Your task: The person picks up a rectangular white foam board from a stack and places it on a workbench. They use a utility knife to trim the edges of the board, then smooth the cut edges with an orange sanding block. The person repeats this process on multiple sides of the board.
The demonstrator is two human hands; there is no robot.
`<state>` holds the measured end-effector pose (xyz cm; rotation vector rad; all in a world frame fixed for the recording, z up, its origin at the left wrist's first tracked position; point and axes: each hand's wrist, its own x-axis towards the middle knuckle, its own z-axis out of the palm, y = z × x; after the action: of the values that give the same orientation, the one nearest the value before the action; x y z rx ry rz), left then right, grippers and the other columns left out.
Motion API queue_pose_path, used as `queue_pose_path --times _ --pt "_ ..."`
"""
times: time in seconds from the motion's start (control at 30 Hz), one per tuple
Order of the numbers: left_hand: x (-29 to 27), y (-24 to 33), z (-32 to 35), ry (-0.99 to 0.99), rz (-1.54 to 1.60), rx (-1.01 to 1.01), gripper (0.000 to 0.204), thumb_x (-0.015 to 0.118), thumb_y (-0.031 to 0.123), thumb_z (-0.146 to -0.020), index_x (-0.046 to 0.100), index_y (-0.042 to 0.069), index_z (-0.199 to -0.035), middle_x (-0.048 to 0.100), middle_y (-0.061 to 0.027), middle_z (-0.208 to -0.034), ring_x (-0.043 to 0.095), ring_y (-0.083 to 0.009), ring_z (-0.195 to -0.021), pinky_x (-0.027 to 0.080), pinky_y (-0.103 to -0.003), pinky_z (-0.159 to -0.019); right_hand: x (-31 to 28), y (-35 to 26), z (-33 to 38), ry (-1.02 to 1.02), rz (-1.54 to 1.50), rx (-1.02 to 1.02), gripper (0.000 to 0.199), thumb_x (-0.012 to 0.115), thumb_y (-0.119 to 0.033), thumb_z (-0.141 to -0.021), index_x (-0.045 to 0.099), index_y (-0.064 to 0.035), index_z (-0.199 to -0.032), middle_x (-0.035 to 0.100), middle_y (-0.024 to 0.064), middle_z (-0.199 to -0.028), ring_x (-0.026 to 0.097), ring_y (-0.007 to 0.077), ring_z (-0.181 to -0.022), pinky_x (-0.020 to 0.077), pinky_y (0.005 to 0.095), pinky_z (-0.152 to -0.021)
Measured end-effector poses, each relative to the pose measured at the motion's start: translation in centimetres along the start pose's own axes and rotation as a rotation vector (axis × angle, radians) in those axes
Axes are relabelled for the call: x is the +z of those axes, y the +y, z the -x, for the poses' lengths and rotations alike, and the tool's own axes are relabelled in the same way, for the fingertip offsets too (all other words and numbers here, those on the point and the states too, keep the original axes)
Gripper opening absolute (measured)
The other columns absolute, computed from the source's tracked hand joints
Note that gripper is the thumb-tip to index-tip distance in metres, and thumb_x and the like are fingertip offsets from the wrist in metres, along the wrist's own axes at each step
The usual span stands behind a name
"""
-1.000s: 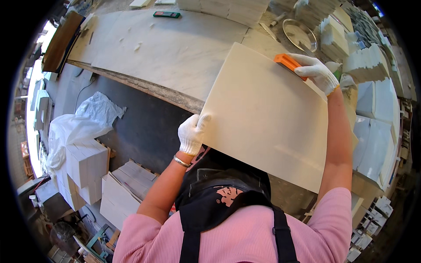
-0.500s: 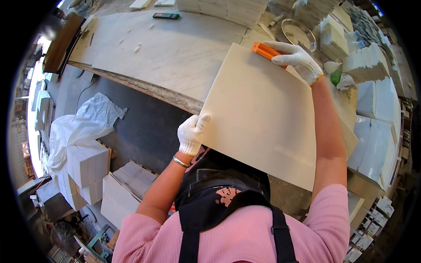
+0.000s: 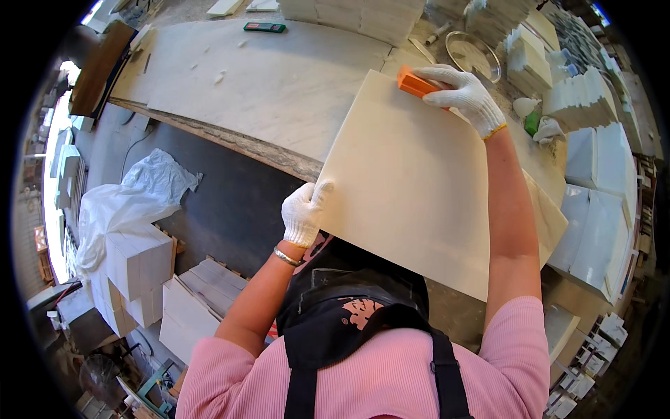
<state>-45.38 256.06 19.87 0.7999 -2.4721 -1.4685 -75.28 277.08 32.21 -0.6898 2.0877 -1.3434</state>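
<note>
A large cream stone slab lies tilted in front of me, its near edge by my apron. My left hand, in a white knitted glove, grips its left edge near the close corner, thumb on top and the other fingers partly hidden. In my gloved right hand is an orange block, shaped like a sanding block. It rests at the slab's far edge, the fingers wrapped over its right end. Another pale slab shows from beneath on the right, partly behind my forearm.
A long marble-topped bench stretches left, bearing a green-and-black tool and small white chips. At the back right are a round metal-rimmed dish and stacked stone pieces. Wrapped white blocks stand on the left floor.
My right hand and forearm have shifted slightly left, carrying the orange block along the far edge. More of the lower slab shows on the right. My left hand stays put.
</note>
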Motion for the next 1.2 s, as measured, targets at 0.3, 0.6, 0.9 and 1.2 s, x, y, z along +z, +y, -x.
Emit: queue_pose_path --times 0.3,0.6,0.9,1.2 --pt "0.3 -0.6 0.1 0.012 0.001 0.013 0.06 0.058 0.057 -0.095 0.058 0.004 -0.066 0.054 -0.0175 -0.062 0.051 -0.0335 -0.054 0.042 -0.039 -0.051 -6.0 2.1 7.1 0.035 0.071 0.158 0.055 0.076 -0.01 -0.071 0.068 -0.0001 -0.126 0.06 0.0086 -0.13 0.058 0.0157 -0.111 0.05 0.0289 -0.086" --pt "0.0 -0.1 0.1 -0.007 -0.005 -0.016 0.057 0.061 0.051 -0.097 0.061 0.001 -0.069 0.053 -0.0119 -0.058 0.047 -0.0163 -0.053 0.042 -0.033 -0.052 -0.8 0.6 0.4 0.009 0.124 -0.049 0.051 0.076 -0.011 -0.076 0.069 -0.0047 -0.126 0.062 0.0014 -0.12 0.057 0.0101 -0.089 0.0479 0.0251 -0.071" --pt "-0.2 -0.4 -0.2 -0.009 -0.05 0.012 0.059 0.059 0.054 -0.096 0.059 0.002 -0.068 0.053 -0.0135 -0.059 0.05 -0.0212 -0.054 0.042 -0.035 -0.053 1.7 -2.0 -1.2 -0.03 0.153 -0.057 0.052 0.075 -0.014 -0.075 0.07 -0.0103 -0.127 0.063 0.0048 -0.125 0.061 0.0133 -0.086 0.0508 0.0275 -0.071" --pt "0.1 -0.5 0.4 -0.004 0.005 0.017 0.057 0.058 0.054 -0.096 0.058 0.004 -0.068 0.055 -0.0171 -0.063 0.053 -0.0313 -0.054 0.043 -0.038 -0.053 -6.9 3.3 8.9 0.128 0.14 0.099 0.054 0.076 -0.01 -0.073 0.069 -0.0025 -0.126 0.062 0.0039 -0.126 0.06 0.0125 -0.095 0.0497 0.0256 -0.074"
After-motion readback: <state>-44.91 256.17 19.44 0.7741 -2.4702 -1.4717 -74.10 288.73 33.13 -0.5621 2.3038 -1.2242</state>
